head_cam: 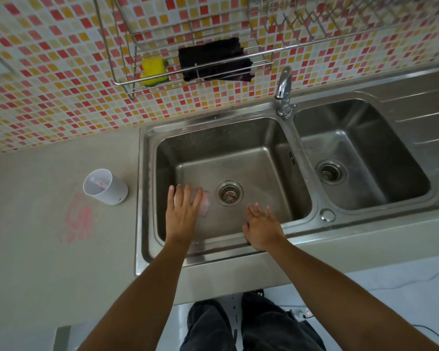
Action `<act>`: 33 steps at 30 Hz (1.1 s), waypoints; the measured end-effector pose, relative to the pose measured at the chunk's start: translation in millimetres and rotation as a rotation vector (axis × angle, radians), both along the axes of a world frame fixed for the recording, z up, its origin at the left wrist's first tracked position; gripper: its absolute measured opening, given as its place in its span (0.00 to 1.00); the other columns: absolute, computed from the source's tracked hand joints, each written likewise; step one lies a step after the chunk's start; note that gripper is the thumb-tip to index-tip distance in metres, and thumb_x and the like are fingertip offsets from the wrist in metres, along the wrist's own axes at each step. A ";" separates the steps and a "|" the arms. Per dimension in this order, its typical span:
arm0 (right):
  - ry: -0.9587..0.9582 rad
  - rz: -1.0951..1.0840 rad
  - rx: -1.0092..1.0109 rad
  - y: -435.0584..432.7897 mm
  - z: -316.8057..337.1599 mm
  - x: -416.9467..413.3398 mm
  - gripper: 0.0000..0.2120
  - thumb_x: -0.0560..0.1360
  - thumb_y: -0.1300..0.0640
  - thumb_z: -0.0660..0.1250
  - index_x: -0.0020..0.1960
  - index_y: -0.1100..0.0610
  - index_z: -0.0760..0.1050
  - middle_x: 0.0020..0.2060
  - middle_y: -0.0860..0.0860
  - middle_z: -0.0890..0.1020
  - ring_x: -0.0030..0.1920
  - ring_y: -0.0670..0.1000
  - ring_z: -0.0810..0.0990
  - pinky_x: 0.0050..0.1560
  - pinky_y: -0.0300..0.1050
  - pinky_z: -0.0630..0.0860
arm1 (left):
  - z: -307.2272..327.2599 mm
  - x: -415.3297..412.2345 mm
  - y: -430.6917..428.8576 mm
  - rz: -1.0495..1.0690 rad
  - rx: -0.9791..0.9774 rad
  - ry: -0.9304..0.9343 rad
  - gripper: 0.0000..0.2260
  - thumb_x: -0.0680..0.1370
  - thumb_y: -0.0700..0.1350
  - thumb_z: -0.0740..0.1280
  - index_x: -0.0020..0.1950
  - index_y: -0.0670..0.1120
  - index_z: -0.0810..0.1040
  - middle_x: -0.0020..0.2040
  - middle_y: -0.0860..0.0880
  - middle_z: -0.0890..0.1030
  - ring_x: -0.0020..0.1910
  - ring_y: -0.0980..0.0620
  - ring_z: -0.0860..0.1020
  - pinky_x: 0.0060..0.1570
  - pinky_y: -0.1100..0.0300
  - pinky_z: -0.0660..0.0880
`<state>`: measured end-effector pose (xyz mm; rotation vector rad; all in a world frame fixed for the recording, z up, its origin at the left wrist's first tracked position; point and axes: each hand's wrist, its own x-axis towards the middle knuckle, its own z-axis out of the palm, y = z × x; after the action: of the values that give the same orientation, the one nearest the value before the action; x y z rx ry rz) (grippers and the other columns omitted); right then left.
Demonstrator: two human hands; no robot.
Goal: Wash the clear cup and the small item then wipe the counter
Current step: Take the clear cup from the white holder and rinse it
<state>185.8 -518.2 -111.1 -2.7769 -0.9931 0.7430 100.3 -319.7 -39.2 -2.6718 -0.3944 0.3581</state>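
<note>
Both hands over the left sink basin [238, 153].
Left hand [184, 211] lies over clear cup [204, 205], grip cannot be told; right hand [262, 228] spread wide, holding nothing.
</note>
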 end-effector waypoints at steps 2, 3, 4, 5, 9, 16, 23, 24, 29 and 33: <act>0.003 0.000 0.002 -0.2 0.6 0.2 0.29 0.81 0.48 0.46 0.77 0.61 0.50 0.77 0.54 0.53 0.77 0.53 0.47 0.76 0.54 0.43 | 3.2 3.2 -1.8 -0.002 0.001 0.006 0.47 0.70 0.49 0.74 0.78 0.48 0.44 0.75 0.39 0.55 0.76 0.37 0.52 0.70 0.40 0.34; 0.008 -0.012 0.006 -0.7 2.5 -0.1 0.28 0.81 0.48 0.47 0.77 0.61 0.50 0.77 0.54 0.54 0.77 0.52 0.47 0.76 0.54 0.43 | 4.2 4.1 -2.5 -0.001 0.001 0.009 0.47 0.70 0.49 0.73 0.78 0.48 0.43 0.76 0.39 0.54 0.76 0.37 0.52 0.70 0.40 0.34; 0.016 -0.034 0.023 -1.5 3.5 0.1 0.29 0.81 0.49 0.49 0.77 0.61 0.51 0.77 0.54 0.54 0.77 0.52 0.48 0.76 0.53 0.43 | 6.2 5.4 -3.3 0.005 -0.003 0.004 0.48 0.70 0.50 0.73 0.78 0.48 0.42 0.76 0.39 0.53 0.76 0.38 0.51 0.70 0.40 0.33; 0.033 -0.059 0.052 -2.2 4.8 0.9 0.29 0.81 0.49 0.50 0.77 0.61 0.51 0.77 0.55 0.55 0.77 0.52 0.49 0.76 0.52 0.43 | 7.0 6.9 -4.0 0.014 -0.011 -0.010 0.48 0.70 0.50 0.73 0.78 0.48 0.42 0.76 0.39 0.53 0.76 0.38 0.51 0.70 0.39 0.32; 0.219 -0.326 0.358 -1.3 13.2 13.6 0.29 0.79 0.52 0.61 0.76 0.59 0.56 0.75 0.56 0.61 0.75 0.54 0.58 0.75 0.48 0.53 | 14.0 21.5 -5.0 0.113 -0.097 -0.118 0.46 0.68 0.47 0.74 0.76 0.49 0.47 0.71 0.43 0.62 0.73 0.41 0.60 0.73 0.34 0.41; 0.136 -0.688 0.653 -14.3 69.9 121.7 0.27 0.77 0.55 0.64 0.75 0.52 0.61 0.66 0.53 0.74 0.65 0.58 0.73 0.65 0.52 0.70 | 32.6 92.8 -6.8 0.170 -0.354 -0.378 0.37 0.66 0.61 0.74 0.69 0.49 0.64 0.62 0.47 0.76 0.64 0.45 0.73 0.71 0.34 0.56; 0.114 -0.749 0.696 4.1 73.3 265.9 0.19 0.73 0.55 0.65 0.63 0.48 0.66 0.56 0.50 0.76 0.53 0.51 0.77 0.52 0.52 0.77 | 80.5 178.1 -44.0 0.068 -0.659 -0.478 0.41 0.67 0.60 0.74 0.73 0.49 0.59 0.70 0.51 0.68 0.72 0.52 0.64 0.74 0.39 0.43; 0.112 -0.721 0.668 7.4 56.3 287.5 0.18 0.73 0.53 0.66 0.61 0.47 0.67 0.56 0.51 0.77 0.53 0.52 0.78 0.53 0.53 0.78 | 80.2 188.7 -44.9 0.044 -0.706 -0.490 0.41 0.66 0.58 0.75 0.73 0.50 0.59 0.69 0.52 0.68 0.72 0.52 0.63 0.75 0.41 0.45; 0.093 -0.620 0.501 9.1 58.5 293.3 0.30 0.74 0.55 0.65 0.71 0.42 0.57 0.69 0.51 0.70 0.71 0.59 0.65 0.71 0.63 0.58 | 84.0 217.9 -52.4 0.109 -1.087 -0.580 0.28 0.60 0.46 0.81 0.53 0.61 0.72 0.51 0.59 0.80 0.52 0.61 0.79 0.60 0.54 0.75; -0.008 -0.382 0.451 2.1 80.2 285.3 0.28 0.75 0.55 0.65 0.72 0.44 0.60 0.71 0.53 0.67 0.71 0.58 0.64 0.72 0.62 0.56 | 84.7 224.6 -60.7 0.056 -1.359 -0.618 0.26 0.63 0.33 0.79 0.48 0.60 0.76 0.45 0.56 0.83 0.46 0.62 0.82 0.37 0.69 0.78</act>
<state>471.1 -516.1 -30.9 -2.4573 -0.5178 0.3927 324.9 -380.5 45.4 -4.1020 -0.5077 -0.3905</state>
